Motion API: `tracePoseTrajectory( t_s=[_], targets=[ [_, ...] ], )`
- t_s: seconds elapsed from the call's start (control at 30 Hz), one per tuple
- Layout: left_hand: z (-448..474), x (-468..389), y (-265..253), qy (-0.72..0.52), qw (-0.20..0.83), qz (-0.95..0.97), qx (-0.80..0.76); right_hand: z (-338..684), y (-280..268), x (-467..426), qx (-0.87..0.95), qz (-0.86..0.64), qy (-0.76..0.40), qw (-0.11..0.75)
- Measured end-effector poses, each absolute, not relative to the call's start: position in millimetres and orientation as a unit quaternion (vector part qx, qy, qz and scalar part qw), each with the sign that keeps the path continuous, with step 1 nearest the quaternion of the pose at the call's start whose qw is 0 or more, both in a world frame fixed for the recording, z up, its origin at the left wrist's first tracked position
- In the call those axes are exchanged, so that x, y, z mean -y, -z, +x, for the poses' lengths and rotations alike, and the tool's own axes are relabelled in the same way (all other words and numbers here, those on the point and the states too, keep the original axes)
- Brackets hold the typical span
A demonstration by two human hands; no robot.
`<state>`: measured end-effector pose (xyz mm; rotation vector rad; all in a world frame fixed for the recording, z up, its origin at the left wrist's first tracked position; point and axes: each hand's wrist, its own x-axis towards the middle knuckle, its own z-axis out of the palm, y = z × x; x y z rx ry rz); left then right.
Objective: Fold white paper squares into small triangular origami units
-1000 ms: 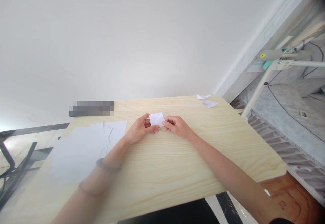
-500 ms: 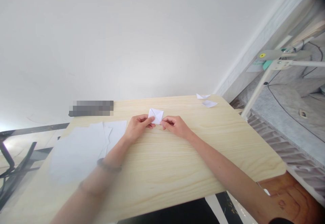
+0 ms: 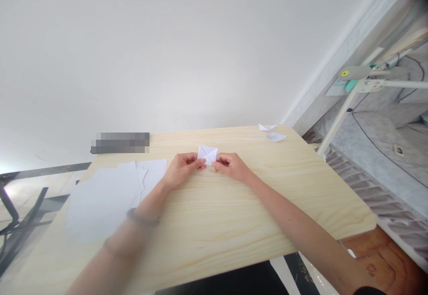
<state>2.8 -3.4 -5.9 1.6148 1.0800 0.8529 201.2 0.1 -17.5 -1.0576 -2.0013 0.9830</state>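
A small square of folded white paper [image 3: 207,153], with diagonal creases crossing on its face, is held between my two hands over the middle of the table. My left hand [image 3: 183,168] pinches its lower left part, the thumb lying on top. At its lower right corner my right hand [image 3: 230,166] grips with thumb and curled fingers. The fingers behind the paper are partly hidden.
White sheets of paper [image 3: 103,197] lie overlapping on the left of the wooden table [image 3: 207,223], partly under my left forearm. Two folded paper pieces [image 3: 276,137] rest at the far right corner. A pixelated dark object [image 3: 120,143] sits at the back left. Behind stands a wall.
The folded paper has shifted slightly right and turned a little in my hands. My left hand has moved slightly right with it; my right hand has barely moved.
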Motion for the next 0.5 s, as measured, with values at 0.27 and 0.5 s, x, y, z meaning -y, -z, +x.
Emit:
tracePoseTrajectory(
  t_s=[0.27, 0.5],
  targets=[
    [3.1, 3.0, 6.0, -0.353, 0.513, 0.652, -0.432, 200.5, 14.7, 1.0, 0.766, -0.402, -0.390, 0.316],
    [5.1, 3.9, 4.0, -0.359, 0.512, 0.643, -0.442, 200.6, 17.4, 0.4, 0.757, -0.400, -0.400, 0.328]
  ],
)
